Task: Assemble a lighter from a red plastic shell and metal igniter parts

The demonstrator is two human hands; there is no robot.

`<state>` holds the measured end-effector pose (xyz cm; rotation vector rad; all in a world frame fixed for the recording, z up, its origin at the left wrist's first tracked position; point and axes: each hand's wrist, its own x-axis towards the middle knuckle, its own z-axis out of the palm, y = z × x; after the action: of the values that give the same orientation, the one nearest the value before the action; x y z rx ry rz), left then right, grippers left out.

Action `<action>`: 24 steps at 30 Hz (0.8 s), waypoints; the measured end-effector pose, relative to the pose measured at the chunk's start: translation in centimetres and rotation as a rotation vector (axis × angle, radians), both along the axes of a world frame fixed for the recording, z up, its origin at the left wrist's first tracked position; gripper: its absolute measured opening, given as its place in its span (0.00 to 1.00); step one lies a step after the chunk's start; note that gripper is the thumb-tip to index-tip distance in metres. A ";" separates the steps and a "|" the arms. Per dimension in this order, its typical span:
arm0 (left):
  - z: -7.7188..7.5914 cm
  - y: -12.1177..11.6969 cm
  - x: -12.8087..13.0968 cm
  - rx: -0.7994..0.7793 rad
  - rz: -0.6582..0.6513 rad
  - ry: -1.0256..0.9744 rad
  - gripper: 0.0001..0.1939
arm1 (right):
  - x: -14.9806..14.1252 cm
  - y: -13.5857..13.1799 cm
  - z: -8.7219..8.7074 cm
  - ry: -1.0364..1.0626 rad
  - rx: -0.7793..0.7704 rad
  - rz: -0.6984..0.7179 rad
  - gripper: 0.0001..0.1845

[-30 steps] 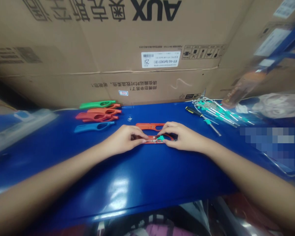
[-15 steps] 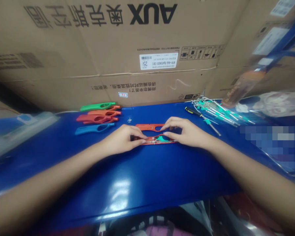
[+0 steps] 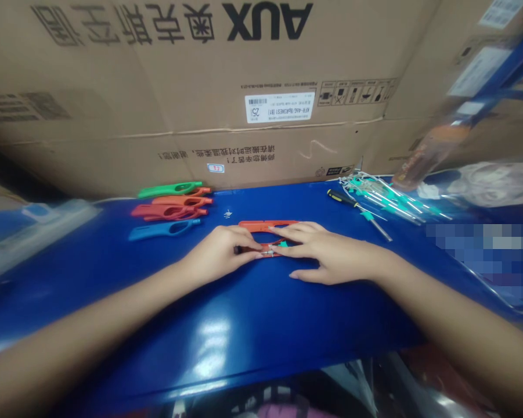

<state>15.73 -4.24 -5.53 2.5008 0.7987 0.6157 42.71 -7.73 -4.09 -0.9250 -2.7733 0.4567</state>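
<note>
Two orange plastic handle shells [image 3: 261, 226] lie side by side on the blue table [image 3: 252, 325]. My left hand [image 3: 220, 252] pinches the left end of the nearer shell, fingers closed on it. My right hand [image 3: 326, 252] lies flat over the nearer shell, fingers stretched out and pressing down, hiding most of it. A small metal part with a teal piece shows between my fingertips.
Finished green, orange, red and blue handles [image 3: 169, 209] lie at the back left. A black screwdriver [image 3: 357, 210] and a pile of metal rods with teal pieces [image 3: 387, 194] lie at the back right. Large cardboard boxes [image 3: 244, 87] wall the back. A plastic bag [image 3: 496, 183] sits far right.
My right hand went from pinching the teal part to lying flat across the nearer shell, covering it. My left hand has stayed on the shell's left end.
</note>
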 end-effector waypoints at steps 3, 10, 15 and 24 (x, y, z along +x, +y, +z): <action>-0.1 0.3 -0.1 -0.021 0.000 -0.011 0.09 | 0.0 -0.1 -0.1 -0.032 -0.030 -0.025 0.31; 0.0 0.2 0.0 -0.029 0.013 0.006 0.08 | 0.7 0.3 0.3 0.032 0.049 -0.034 0.29; 0.5 -0.1 -0.3 0.026 0.035 0.009 0.09 | 2.0 1.3 1.2 0.115 0.100 -0.114 0.10; -1.1 -1.1 0.9 0.233 -0.083 -0.015 0.11 | 1.2 1.4 0.4 0.070 0.008 -0.085 0.04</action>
<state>16.68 -5.36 -6.61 2.7198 0.6456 0.7344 43.92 -6.37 -3.67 -1.0012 -2.6596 0.4553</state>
